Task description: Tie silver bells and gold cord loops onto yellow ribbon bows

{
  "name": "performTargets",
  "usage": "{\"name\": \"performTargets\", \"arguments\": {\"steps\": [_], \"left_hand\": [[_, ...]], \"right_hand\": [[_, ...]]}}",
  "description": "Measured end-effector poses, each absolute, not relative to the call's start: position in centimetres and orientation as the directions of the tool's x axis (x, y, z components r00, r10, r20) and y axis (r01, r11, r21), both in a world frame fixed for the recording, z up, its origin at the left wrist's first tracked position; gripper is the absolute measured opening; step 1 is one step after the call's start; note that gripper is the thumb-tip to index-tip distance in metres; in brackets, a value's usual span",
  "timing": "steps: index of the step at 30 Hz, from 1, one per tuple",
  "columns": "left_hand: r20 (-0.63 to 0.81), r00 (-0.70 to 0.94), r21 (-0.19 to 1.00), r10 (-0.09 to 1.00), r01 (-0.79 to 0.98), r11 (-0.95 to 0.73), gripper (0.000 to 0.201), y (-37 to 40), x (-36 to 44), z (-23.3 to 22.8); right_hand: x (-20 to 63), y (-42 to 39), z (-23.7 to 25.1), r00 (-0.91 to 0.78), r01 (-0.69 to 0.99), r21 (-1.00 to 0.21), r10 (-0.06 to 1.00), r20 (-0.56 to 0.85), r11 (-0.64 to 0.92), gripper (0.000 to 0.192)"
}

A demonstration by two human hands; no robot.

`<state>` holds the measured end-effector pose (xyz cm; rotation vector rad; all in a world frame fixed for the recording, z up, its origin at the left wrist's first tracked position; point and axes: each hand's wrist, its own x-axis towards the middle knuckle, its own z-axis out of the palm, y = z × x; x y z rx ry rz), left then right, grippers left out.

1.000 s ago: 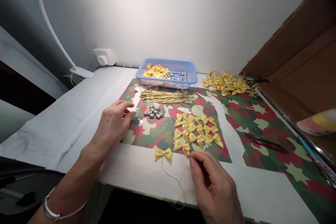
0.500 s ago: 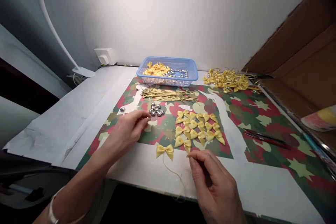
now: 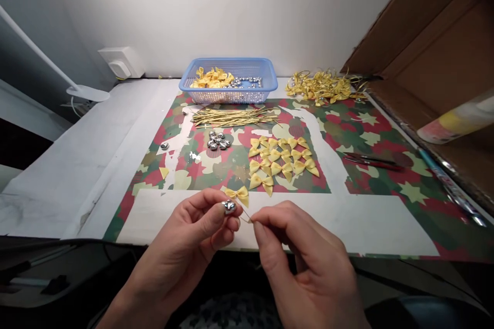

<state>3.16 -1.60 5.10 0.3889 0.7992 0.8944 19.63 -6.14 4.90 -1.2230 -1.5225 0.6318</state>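
My left hand pinches a silver jingle bell between thumb and fingers. My right hand is closed on the end of a thin cord, which runs toward the bell; whether it passes through the bell I cannot tell. Just behind the bell is a yellow ribbon bow, partly covered by my left fingers. Beyond my right hand, several yellow bows lie in rows on the patterned mat. A small cluster of silver bells sits farther back, left of the bows.
A bundle of gold strands lies before a blue basket holding bows and bells. Yellow bows with bells are heaped back right. Red-handled pliers lie at right near a cardboard box. A single bell is at left.
My left hand has come from beside the bell cluster toward my right hand, now with a bell in it. My right hand has moved slightly left, and the view has shifted.
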Motion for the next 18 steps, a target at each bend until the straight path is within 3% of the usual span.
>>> {"name": "performTargets", "arguments": {"steps": [5,18], "left_hand": [[-0.408,0.386,0.655,0.827,-0.507,0.560,0.009,-1.69,2.92,4.72],[-0.353,0.146,0.850,0.924,-0.362,0.381,0.016,-2.27,3.66,5.00]], "right_hand": [[19.48,-6.15,4.91,0.021,0.362,-0.858,0.917,0.399,0.365,0.015],[19.62,-6.34,5.25,-0.026,0.387,-0.854,0.929,0.368,0.349,0.016]]}}
